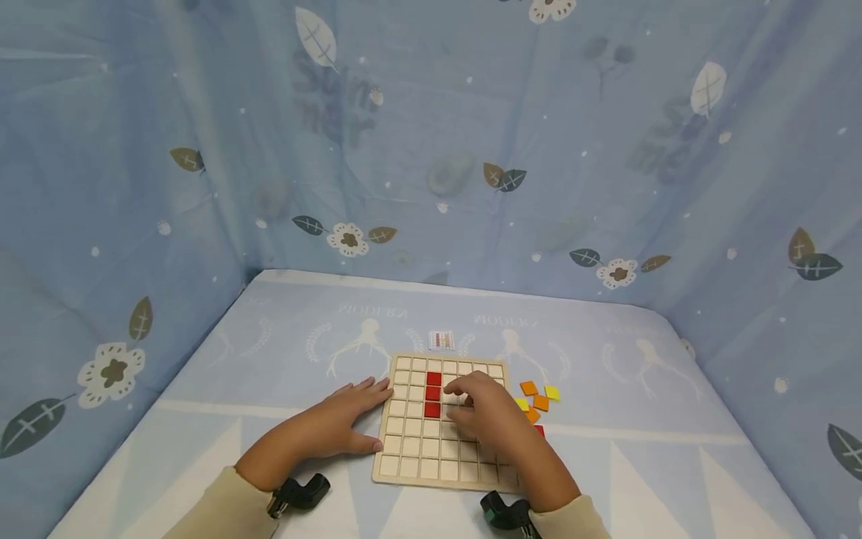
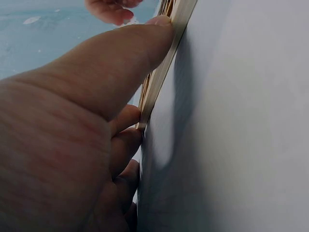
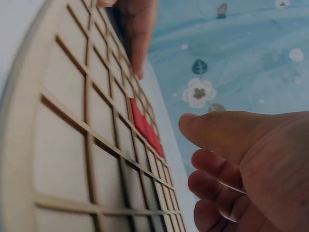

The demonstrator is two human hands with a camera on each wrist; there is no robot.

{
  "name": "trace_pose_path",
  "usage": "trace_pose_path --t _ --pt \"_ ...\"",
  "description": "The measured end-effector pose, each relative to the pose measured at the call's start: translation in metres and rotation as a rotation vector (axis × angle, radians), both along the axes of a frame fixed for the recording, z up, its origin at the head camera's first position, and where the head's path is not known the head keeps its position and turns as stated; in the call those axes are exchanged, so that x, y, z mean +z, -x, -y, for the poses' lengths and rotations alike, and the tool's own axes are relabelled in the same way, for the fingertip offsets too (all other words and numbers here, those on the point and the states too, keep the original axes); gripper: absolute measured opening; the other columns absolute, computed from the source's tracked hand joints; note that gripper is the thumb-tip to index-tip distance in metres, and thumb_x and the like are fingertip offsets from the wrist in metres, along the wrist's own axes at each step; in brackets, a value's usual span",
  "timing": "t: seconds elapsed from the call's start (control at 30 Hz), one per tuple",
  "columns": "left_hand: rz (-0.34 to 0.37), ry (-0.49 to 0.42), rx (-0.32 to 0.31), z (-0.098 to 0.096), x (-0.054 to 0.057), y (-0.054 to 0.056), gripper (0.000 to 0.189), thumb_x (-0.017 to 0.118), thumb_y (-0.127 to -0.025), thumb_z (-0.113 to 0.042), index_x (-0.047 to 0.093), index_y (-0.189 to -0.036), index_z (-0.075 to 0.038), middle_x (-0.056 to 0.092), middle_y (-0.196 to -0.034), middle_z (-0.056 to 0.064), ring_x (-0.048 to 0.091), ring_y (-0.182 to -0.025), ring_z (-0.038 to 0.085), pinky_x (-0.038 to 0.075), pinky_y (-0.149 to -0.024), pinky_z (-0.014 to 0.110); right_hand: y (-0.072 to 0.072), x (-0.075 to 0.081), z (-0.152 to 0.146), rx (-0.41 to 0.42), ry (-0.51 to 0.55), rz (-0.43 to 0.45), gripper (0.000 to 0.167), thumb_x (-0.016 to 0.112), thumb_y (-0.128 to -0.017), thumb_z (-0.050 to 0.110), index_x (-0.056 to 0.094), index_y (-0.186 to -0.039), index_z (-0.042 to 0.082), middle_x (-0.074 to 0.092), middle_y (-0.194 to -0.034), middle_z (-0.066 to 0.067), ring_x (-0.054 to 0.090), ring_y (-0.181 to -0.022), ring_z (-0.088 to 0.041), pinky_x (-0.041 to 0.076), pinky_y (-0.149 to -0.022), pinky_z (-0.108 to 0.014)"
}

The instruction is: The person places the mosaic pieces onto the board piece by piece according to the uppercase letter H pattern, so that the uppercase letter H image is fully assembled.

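A square wooden grid board [image 1: 410,448] lies on the table. Three red square tiles [image 1: 432,394] sit one behind another in a column of its cells. My left hand [image 1: 350,419] lies at the board's left edge with fingers spread; in the left wrist view the thumb [image 2: 120,53] touches that edge. Above the board, just right of the red tiles, hovers my right hand [image 1: 491,412]. Its thumb and forefinger are apart and its other fingers are loosely bent. In the right wrist view I see nothing held by the right hand [image 3: 241,159].
Right of the board lie several loose orange tiles [image 1: 528,388] and yellow tiles [image 1: 552,393], plus a red tile [image 1: 539,430] partly hidden by the right arm. A small printed card [image 1: 441,340] lies behind the board. Blue patterned curtains [image 1: 431,150] enclose the table.
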State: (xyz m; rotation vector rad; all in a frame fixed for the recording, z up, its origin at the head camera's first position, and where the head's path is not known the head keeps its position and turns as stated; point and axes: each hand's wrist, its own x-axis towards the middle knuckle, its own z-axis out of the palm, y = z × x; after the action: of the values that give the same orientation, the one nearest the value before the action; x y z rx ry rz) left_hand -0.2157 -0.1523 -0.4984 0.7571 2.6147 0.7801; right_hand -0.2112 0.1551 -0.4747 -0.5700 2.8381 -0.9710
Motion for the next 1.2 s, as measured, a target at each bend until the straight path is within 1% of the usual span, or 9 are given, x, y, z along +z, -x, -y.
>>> trace_pose_path --t 0.1,0.27,0.47,0.57,0.67,0.77,0.97,1.07,1.2 --pt "-0.004 -0.011 -0.009 -0.001 -0.001 0.0 0.094 0.082 -0.088 -0.05 0.038 -0.164 -0.015 0.027 -0.173 0.003 0.017 -0.162 0.036 0.01 -0.13 0.062 -0.001 0.003 -0.012 -0.018 -0.01 -0.005 0.031 0.078 -0.095 0.018 0.073 -0.125 0.016 0.067 -0.117 0.001 0.06 -0.094 -0.013 0.054 -0.078 -0.033" --pt "-0.008 -0.021 -0.017 0.0 -0.002 -0.001 0.094 0.081 -0.088 -0.05 0.038 -0.163 -0.013 0.027 -0.173 0.005 0.017 -0.162 0.037 0.011 -0.13 0.063 -0.006 0.005 -0.033 -0.091 0.004 0.039 0.034 0.08 -0.093 0.017 0.073 -0.126 0.018 0.067 -0.12 0.0 0.061 -0.096 -0.012 0.054 -0.076 -0.032" --pt "-0.004 -0.007 -0.001 0.0 0.002 -0.002 0.094 0.083 -0.088 -0.049 0.038 -0.164 -0.014 0.027 -0.173 0.004 0.017 -0.162 0.036 0.011 -0.13 0.062 -0.011 0.008 -0.051 -0.15 -0.002 0.075 0.034 0.079 -0.094 0.017 0.073 -0.127 0.019 0.067 -0.121 0.002 0.06 -0.097 -0.012 0.054 -0.078 -0.033" --pt "-0.007 0.001 0.001 0.0 0.003 -0.002 0.094 0.083 -0.088 -0.049 0.039 -0.163 -0.015 0.027 -0.173 0.004 0.017 -0.162 0.036 0.012 -0.13 0.062 -0.014 0.011 -0.059 -0.179 0.0 0.101 0.034 0.08 -0.094 0.016 0.073 -0.127 0.018 0.066 -0.121 0.001 0.06 -0.096 -0.013 0.055 -0.075 -0.032" --pt "-0.008 -0.003 -0.009 0.0 0.003 -0.001 0.094 0.082 -0.088 -0.049 0.038 -0.163 -0.014 0.028 -0.173 0.004 0.017 -0.162 0.037 0.011 -0.13 0.063 -0.017 0.013 -0.068 -0.211 -0.007 0.104 0.036 0.081 -0.092 0.015 0.073 -0.126 0.018 0.066 -0.121 0.001 0.061 -0.096 -0.014 0.055 -0.072 -0.03" --pt "-0.004 -0.009 -0.014 0.001 0.002 -0.001 0.095 0.082 -0.088 -0.05 0.038 -0.164 -0.013 0.027 -0.173 0.005 0.017 -0.162 0.037 0.011 -0.13 0.063 -0.017 0.01 -0.077 -0.237 -0.055 0.089 0.035 0.082 -0.09 0.015 0.074 -0.124 0.019 0.067 -0.117 0.002 0.061 -0.094 -0.013 0.054 -0.075 -0.031" --pt "0.002 -0.012 -0.001 0.001 0.0 -0.002 0.094 0.082 -0.088 -0.049 0.039 -0.163 -0.013 0.028 -0.173 0.005 0.017 -0.162 0.037 0.01 -0.13 0.062 -0.019 -0.001 -0.092 -0.27 -0.151 0.071 0.031 0.087 -0.086 0.02 0.076 -0.115 0.021 0.066 -0.108 0.005 0.057 -0.091 -0.013 0.052 -0.08 -0.034" --pt "0.0 -0.009 0.001 0.001 -0.001 -0.002 0.094 0.082 -0.088 -0.05 0.039 -0.163 -0.014 0.028 -0.173 0.004 0.017 -0.162 0.036 0.01 -0.13 0.062 -0.021 -0.005 -0.098 -0.286 -0.151 0.072 0.03 0.088 -0.084 0.022 0.075 -0.111 0.023 0.067 -0.109 0.007 0.057 -0.092 -0.013 0.052 -0.081 -0.034" --pt "-0.004 0.0 -0.006 0.001 0.001 -0.001 0.094 0.082 -0.088 -0.05 0.038 -0.164 -0.014 0.027 -0.173 0.004 0.017 -0.162 0.036 0.011 -0.13 0.061 -0.027 -0.008 -0.108 -0.313 -0.138 0.097 0.032 0.09 -0.082 0.022 0.076 -0.111 0.025 0.068 -0.11 0.008 0.056 -0.093 -0.014 0.05 -0.08 -0.034"
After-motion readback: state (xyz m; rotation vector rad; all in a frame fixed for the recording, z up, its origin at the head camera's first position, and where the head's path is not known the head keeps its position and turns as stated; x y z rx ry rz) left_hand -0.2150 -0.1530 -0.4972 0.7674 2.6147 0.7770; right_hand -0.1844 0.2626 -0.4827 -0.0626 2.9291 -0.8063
